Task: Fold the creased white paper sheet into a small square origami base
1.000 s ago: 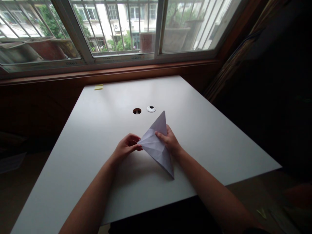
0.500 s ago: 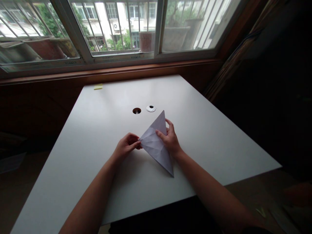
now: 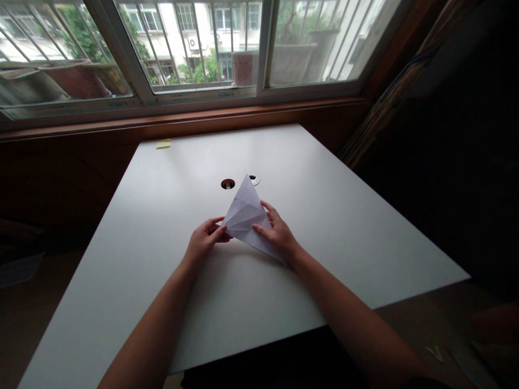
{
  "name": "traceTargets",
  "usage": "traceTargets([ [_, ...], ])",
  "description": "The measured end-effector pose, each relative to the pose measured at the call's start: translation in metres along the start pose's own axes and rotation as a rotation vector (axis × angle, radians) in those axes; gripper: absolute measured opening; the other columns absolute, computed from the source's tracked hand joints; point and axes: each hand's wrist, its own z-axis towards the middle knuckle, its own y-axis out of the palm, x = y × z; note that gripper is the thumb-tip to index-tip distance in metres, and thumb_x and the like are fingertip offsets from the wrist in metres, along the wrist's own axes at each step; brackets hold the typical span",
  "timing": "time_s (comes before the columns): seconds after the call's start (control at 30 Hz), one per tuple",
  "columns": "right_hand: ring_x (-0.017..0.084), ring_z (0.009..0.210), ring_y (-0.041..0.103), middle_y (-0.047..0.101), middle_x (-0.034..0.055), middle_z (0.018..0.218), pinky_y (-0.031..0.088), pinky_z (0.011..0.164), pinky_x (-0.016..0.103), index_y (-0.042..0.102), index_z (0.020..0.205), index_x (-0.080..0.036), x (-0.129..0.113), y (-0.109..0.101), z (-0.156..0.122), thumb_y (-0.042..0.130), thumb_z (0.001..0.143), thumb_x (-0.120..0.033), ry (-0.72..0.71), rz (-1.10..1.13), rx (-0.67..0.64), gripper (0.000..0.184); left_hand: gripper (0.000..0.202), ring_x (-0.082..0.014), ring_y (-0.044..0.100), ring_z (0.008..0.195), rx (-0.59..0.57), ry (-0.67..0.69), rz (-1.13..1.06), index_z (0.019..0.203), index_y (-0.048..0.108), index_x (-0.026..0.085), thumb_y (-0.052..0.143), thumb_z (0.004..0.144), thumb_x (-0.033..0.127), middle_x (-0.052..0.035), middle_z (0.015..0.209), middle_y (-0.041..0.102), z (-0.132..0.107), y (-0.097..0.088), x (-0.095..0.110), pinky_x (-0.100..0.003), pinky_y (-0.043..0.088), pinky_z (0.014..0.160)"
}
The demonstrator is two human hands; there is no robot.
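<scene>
So you've got a folded white paper triangle (image 3: 246,215) between your two hands, a bit right of the middle of the white tabletop (image 3: 154,302), with crease lines running all over its upper face. Your left hand (image 3: 205,236) is pinching the left corner, thumb on top and the other fingers spread behind and under it. Your right hand (image 3: 281,235) has the right side, thumb pressed on the face and the fingers curled round behind the edge, so yeah, both hands have a grip on it. One point of the triangle aims away from you, toward the window (image 3: 203,48), and from this angle it covers part of the white grommet ring (image 3: 256,181) lying on the table. The last corner comes down by your right wrist; there's a soft shadow under the lower edge, but I honestly can't tell if that tip is touching the table. Just left of the ring is the round cable hole (image 3: 227,184). Way over at the far left corner there's a yellow sticky note (image 3: 164,144). Past the wooden sill (image 3: 182,121), behind the glass, you've got a reddish flowerpot (image 3: 244,69) and metal bars (image 3: 197,46).
</scene>
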Motion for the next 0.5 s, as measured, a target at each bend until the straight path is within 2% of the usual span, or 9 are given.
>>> traceTargets([
  [0.13, 0.025, 0.098, 0.065, 0.064, 0.0085, 0.121, 0.055, 0.081, 0.037, 0.040, 0.144, -0.029, -0.0023, 0.0002, -0.0016, 0.074, 0.078, -0.041, -0.001, 0.004, 0.002, 0.075, 0.054, -0.0234, 0.073, 0.073, 0.000, -0.030, -0.023, 0.117, 0.061, 0.013, 0.073, 0.077, 0.047, -0.0086, 0.083, 0.074, 0.0023, -0.0003, -0.0037, -0.037, 0.060, 0.071],
  [0.3, 0.018, 0.070, 0.064, 0.070, 0.0029, 0.089, 0.051, 0.061, 0.028, 0.038, 0.144, -0.026, -0.0057, -0.0018, 0.0011, 0.069, 0.081, -0.045, 0.078, 0.185, 0.031, 0.073, 0.045, -0.0210, 0.072, 0.073, -0.057, -0.045, 0.008, 0.108, 0.064, 0.015, 0.074, 0.077, 0.045, -0.0084, 0.087, 0.075, 0.0014, -0.0001, -0.0024, -0.032, 0.059, 0.069],
  [0.37, 0.017, 0.066, 0.062, 0.070, 0.0020, 0.084, 0.049, 0.060, 0.028, 0.049, 0.133, -0.023, -0.0059, -0.0025, 0.0027, 0.070, 0.079, -0.047, 0.126, 0.263, 0.050, 0.063, 0.043, -0.0201, 0.072, 0.073, -0.090, -0.044, 0.036, 0.108, 0.065, 0.015, 0.073, 0.078, 0.045, -0.0080, 0.086, 0.074, 0.0003, 0.0002, 0.0001, -0.031, 0.058, 0.069],
  [0.43, 0.017, 0.069, 0.063, 0.071, 0.0032, 0.086, 0.050, 0.063, 0.029, 0.061, 0.113, -0.020, -0.0060, -0.0027, 0.0034, 0.072, 0.077, -0.047, 0.158, 0.326, 0.055, 0.045, 0.042, -0.0197, 0.071, 0.073, -0.098, -0.042, 0.054, 0.108, 0.065, 0.015, 0.072, 0.079, 0.045, -0.0076, 0.086, 0.074, -0.0005, 0.0003, 0.0025, -0.031, 0.058, 0.069],
  [0.5, 0.018, 0.072, 0.064, 0.071, 0.0033, 0.086, 0.050, 0.065, 0.029, 0.064, 0.094, -0.020, -0.0061, -0.0027, 0.0033, 0.074, 0.076, -0.048, 0.177, 0.353, 0.067, 0.035, 0.039, -0.0195, 0.071, 0.073, -0.091, -0.044, 0.065, 0.103, 0.066, 0.015, 0.071, 0.079, 0.046, -0.0074, 0.083, 0.074, -0.0009, 0.0001, 0.0039, -0.031, 0.057, 0.069],
])
